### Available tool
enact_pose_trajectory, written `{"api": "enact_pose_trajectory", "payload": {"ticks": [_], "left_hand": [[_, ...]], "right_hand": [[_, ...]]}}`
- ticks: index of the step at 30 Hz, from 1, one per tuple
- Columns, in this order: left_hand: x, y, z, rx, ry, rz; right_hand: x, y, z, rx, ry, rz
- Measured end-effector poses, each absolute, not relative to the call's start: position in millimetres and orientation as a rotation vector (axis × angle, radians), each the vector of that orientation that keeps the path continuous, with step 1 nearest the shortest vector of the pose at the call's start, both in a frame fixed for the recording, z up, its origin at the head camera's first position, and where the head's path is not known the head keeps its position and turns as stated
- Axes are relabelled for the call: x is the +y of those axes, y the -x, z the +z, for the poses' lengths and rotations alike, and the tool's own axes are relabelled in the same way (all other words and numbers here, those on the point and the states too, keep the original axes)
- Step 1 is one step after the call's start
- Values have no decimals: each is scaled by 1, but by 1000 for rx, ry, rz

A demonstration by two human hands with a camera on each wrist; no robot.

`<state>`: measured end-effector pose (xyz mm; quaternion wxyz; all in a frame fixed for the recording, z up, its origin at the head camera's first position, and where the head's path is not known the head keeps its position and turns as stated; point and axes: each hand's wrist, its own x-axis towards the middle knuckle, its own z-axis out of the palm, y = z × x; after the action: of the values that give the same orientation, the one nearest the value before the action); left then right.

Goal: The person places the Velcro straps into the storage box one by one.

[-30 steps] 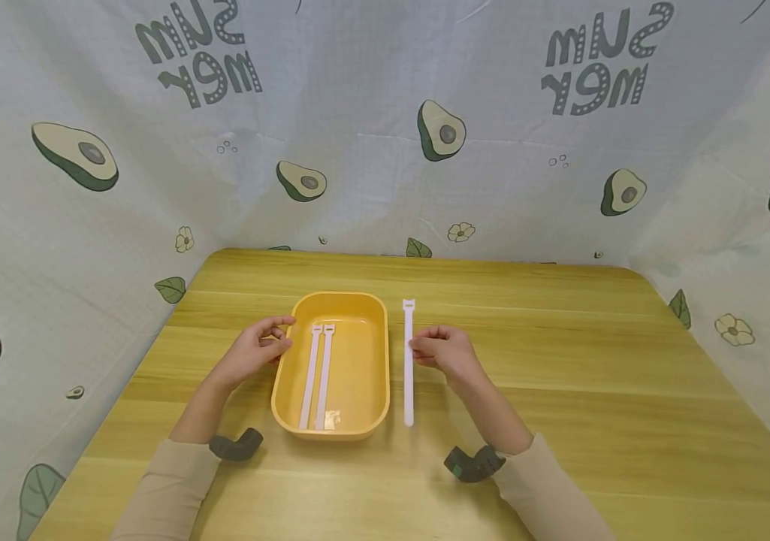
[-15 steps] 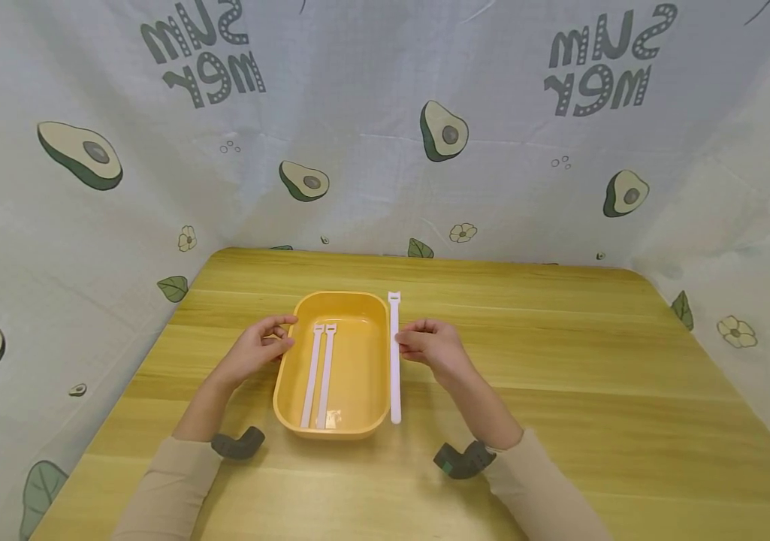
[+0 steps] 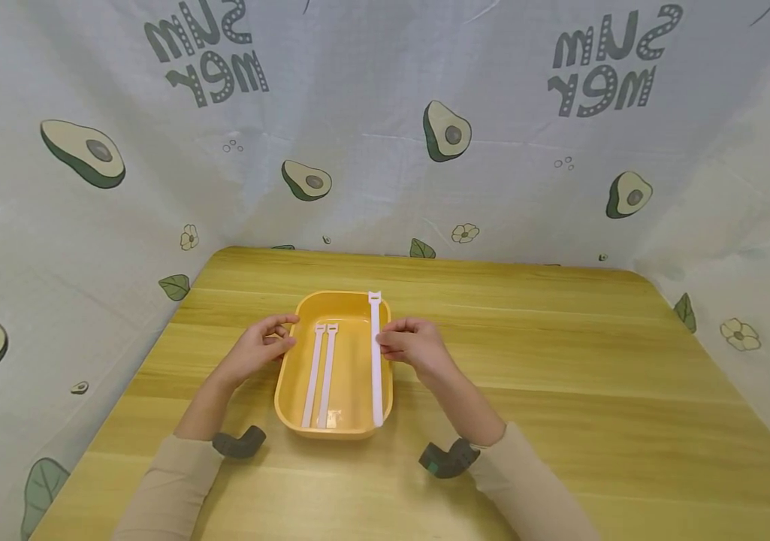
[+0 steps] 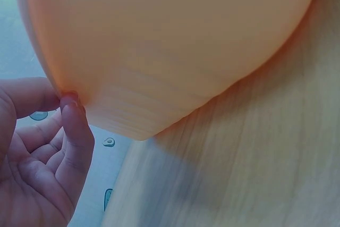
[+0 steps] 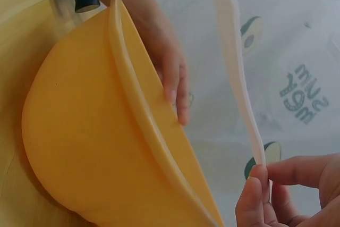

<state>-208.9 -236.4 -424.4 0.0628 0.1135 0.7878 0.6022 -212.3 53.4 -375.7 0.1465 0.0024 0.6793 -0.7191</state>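
Note:
A yellow tray stands on the table, with two pale pink hook-and-loop cable ties, a left tie and a right tie, lying side by side inside. At the tray's left rim my left hand pinches the edge; in the left wrist view its thumb and a finger meet there. My right hand pinches a third cable tie near its middle. That tie hangs lengthwise over the tray's right side, slotted head away from me. In the right wrist view the held tie is above the rim, apart from it.
The wooden table extends to the right of the tray. A printed cloth hangs behind and at both sides. Dark devices sit at both wrists, a left one and a right one.
My right hand has carried its cable tie leftward, from beside the tray to over its right side. The left hand stays on the rim, and the two ties inside have not moved.

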Motion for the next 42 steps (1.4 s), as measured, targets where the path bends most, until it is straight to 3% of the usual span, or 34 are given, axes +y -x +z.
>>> {"api": "enact_pose_trajectory", "payload": {"ticks": [42], "left_hand": [[-238, 211, -425, 2367, -331, 1828]], "right_hand": [[-17, 228, -404, 2264, 69, -1793]]}}
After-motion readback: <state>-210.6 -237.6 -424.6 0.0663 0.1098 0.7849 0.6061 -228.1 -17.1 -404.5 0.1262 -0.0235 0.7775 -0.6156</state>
